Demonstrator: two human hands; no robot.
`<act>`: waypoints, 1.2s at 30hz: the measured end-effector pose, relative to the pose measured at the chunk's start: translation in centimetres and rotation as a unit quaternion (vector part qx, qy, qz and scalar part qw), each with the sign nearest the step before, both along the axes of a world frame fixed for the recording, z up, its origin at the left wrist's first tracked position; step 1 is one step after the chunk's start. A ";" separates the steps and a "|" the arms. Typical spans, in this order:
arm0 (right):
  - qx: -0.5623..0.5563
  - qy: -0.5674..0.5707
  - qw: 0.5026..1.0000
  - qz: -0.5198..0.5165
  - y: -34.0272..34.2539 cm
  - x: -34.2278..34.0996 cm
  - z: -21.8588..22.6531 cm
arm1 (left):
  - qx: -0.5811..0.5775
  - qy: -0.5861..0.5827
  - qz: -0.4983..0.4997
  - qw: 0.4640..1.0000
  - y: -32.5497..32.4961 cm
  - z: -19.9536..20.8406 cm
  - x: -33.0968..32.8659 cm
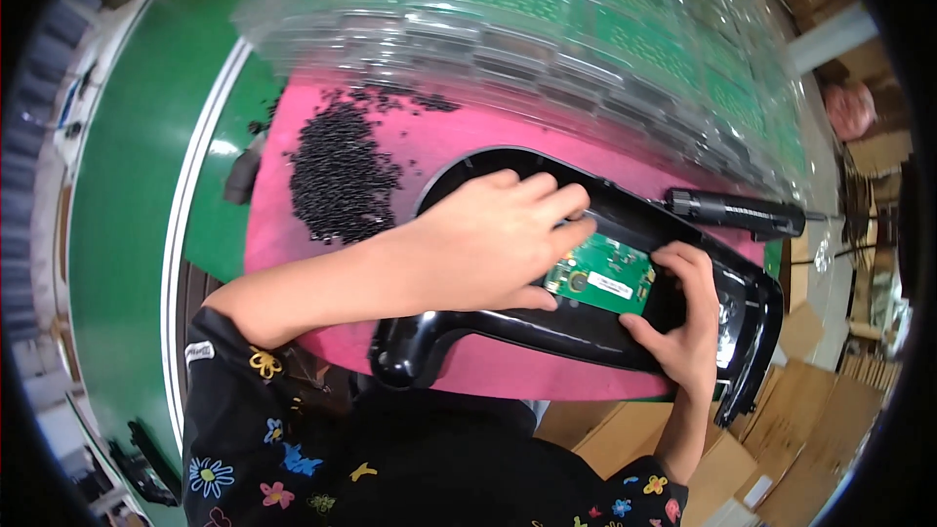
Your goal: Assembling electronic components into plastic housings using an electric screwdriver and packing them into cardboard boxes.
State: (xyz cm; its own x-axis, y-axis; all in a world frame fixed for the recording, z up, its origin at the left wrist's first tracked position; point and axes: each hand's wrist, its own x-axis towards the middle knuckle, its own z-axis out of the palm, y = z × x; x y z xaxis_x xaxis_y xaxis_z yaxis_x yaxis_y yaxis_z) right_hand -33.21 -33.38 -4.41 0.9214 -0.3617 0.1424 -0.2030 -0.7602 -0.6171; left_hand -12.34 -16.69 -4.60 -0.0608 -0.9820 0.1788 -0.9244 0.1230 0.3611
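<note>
A green circuit board (600, 273) with a white label lies over the hollow of a long black plastic housing (576, 337). My left hand (503, 234) reaches across the housing, its thumb and fingers closed on the board's left end. At the opposite end, the thumb and fingers of my right hand (688, 322) pinch the board by its right corners. Whether the board rests on the housing's floor or is held just above it, I cannot tell. Part of the housing's left side is hidden under my left hand and forearm.
A heap of small black screws (342, 176) lies left on the pink mat (449, 141). Behind the housing is a black electric screwdriver (737, 212). Stacked clear plastic trays (547, 39) of green boards fill the far side. Cardboard boxes (800, 429) stand at the lower right.
</note>
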 end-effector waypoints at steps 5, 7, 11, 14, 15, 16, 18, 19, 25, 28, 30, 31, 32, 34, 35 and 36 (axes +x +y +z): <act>0.031 -0.011 0.999 -0.009 0.4 0.1 -0.5 | -0.078 0.067 0.010 0.995 1.3 0.5 1.2; 0.104 -0.061 0.992 -0.032 0.4 -0.3 -0.1 | -0.135 0.075 0.064 0.986 2.0 2.0 3.3; 0.020 -0.213 0.957 -0.195 -2.9 -2.3 0.9 | -0.092 0.007 0.224 0.970 4.3 3.0 7.3; -0.305 -0.099 0.911 -0.258 -5.6 -2.3 2.8 | 0.010 -0.001 0.212 0.977 6.0 2.4 7.8; -0.307 -0.097 0.910 -0.260 -6.9 -2.6 3.1 | 0.112 -0.004 0.205 0.972 6.1 2.4 7.7; -0.186 -0.033 0.942 -0.277 -7.9 -2.6 3.4 | 0.140 -0.022 0.215 0.966 6.2 2.3 7.4; -0.023 -0.018 0.963 -0.267 -10.1 -2.8 3.4 | 0.105 -0.027 0.213 0.971 5.8 1.5 7.3; -0.027 -0.018 0.961 -0.273 -10.5 -2.5 3.1 | 0.074 -0.034 0.217 0.973 5.6 1.2 7.1; 0.015 -0.296 0.904 -0.307 -7.6 1.5 2.6 | 0.006 -0.056 0.228 0.972 4.8 1.3 5.8; 0.026 -0.466 0.860 -0.207 -4.1 5.1 3.1 | -0.026 -0.066 0.175 0.982 4.9 1.1 6.0; 0.150 -0.416 0.878 -0.181 -2.8 6.1 3.1 | -0.011 -0.068 0.197 0.978 5.1 0.8 6.0; 0.245 -0.370 0.880 -0.168 -2.6 6.2 3.1 | 0.004 -0.065 0.226 0.972 4.9 0.7 6.1; 0.368 -0.363 0.847 -0.129 -2.9 6.3 2.9 | 0.037 -0.048 0.228 0.972 4.6 0.9 6.2; 0.494 -0.366 0.784 -0.089 -2.6 6.7 3.1 | 0.036 -0.059 0.228 0.971 4.9 0.5 6.3; 0.494 -0.370 0.782 -0.089 -2.4 6.7 3.3 | 0.036 -0.067 0.233 0.969 5.0 0.5 6.3; 0.486 -0.400 0.773 -0.073 -2.2 6.5 3.6 | 0.032 -0.067 0.244 0.967 4.8 1.0 6.1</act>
